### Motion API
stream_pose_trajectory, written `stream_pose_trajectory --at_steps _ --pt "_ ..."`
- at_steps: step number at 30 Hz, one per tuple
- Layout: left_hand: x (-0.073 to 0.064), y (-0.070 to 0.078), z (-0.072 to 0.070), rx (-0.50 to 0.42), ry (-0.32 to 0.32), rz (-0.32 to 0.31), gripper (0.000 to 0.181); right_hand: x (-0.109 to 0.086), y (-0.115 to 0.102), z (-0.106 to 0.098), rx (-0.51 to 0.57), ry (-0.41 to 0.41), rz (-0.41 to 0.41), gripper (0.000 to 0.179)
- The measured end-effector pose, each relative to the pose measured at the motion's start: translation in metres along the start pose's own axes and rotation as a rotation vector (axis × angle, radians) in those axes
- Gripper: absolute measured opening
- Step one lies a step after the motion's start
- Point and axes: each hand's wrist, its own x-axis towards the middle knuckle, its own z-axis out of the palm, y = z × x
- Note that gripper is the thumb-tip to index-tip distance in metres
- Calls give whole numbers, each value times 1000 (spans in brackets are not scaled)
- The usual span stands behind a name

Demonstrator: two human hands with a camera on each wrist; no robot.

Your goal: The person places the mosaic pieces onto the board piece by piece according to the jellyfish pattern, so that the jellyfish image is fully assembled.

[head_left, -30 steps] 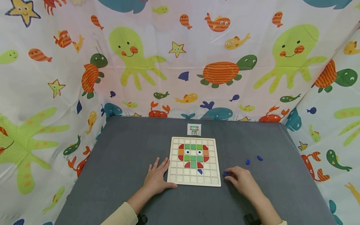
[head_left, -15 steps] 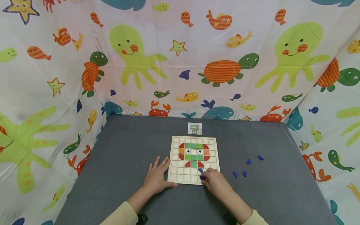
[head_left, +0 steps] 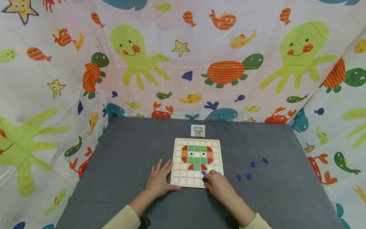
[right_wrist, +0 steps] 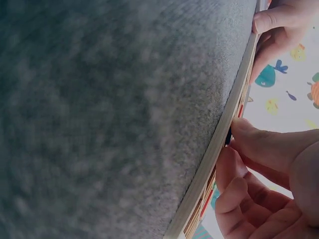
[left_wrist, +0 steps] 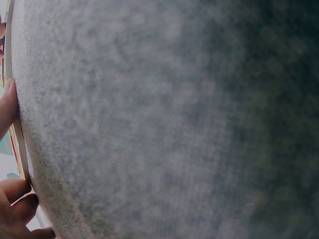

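Observation:
My left hand (head_left: 160,178) rests beside the square wooden grid board (head_left: 183,181), fingers spread along its left edge and thumb at the near left corner. Over the board's lower right part, my right hand (head_left: 218,186) pinches a small blue rounded piece (head_left: 204,180) between thumb and fingertips; in the right wrist view that piece is a dark sliver (right_wrist: 229,136), mostly hidden. Just above it, another blue piece (head_left: 203,173) lies in a cell. Red, orange and green tiles, with two round eye tiles (head_left: 190,154), form a face on the board's upper half.
Several loose blue pieces (head_left: 249,176) lie on the grey tabletop (head_left: 137,143) right of the board. A small picture card (head_left: 198,130) with a gridded figure sits behind the board. A cloth (head_left: 183,89) printed with sea animals hangs around the table.
My right hand has moved left from the table onto the board with a blue piece. Two more loose blue pieces now show where it was. My left hand stays in place.

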Motion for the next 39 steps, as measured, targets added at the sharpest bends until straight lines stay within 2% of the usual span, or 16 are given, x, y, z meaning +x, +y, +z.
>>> stream_pose_trajectory --at_steps 9,14,20,23,26,30,35,39 --pt "1 -2 1 15 2 0 120 0 0 -1 8 3 -3 18" --pt "1 -2 0 13 2 -1 120 -4 7 -9 24 66 37 26" --pt "0 -2 -1 14 3 -2 120 -18 40 -34 -6 125 148 27" --pt "0 -1 -1 13 1 -2 120 -27 60 -44 -36 104 205 32" --pt "0 -1 -1 15 -3 -7 120 -33 75 -51 -46 45 234 35" --pt "0 -1 0 17 -6 -10 120 -37 86 -53 -16 18 226 32" --pt "1 -1 1 12 -8 -6 120 -40 96 -52 -12 54 197 29" --pt "1 -1 1 14 -9 -6 120 -41 102 -52 -22 73 143 24"
